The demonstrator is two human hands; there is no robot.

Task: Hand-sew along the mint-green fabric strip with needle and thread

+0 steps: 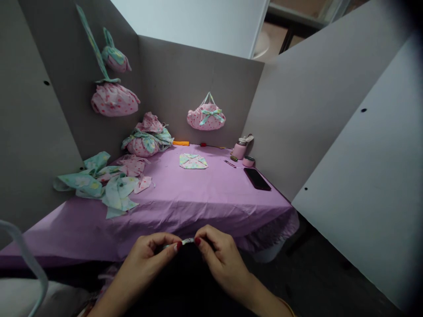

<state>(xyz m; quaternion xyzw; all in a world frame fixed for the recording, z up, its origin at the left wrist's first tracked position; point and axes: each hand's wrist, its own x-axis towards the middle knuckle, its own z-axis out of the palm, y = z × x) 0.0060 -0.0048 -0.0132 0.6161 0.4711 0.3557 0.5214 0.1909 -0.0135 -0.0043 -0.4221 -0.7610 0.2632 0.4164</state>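
Before us spreads the purple-covered table [228, 191], with a loose heap of patterned fabric pieces [87, 182] at its left edge. A pink dotted pouch [206, 119] with a green bow hangs by its straps over the far side. Our left hand [148, 255] and right hand [224, 253] are near each other, each pinched narrow, thumb against finger. A dark phone [257, 178] lies at the table's right edge, near a pink bottle [239, 150]. Smallest is a slim, pale patterned strip [188, 241], held between both hands on our side of the table (our fingers hide its ends).
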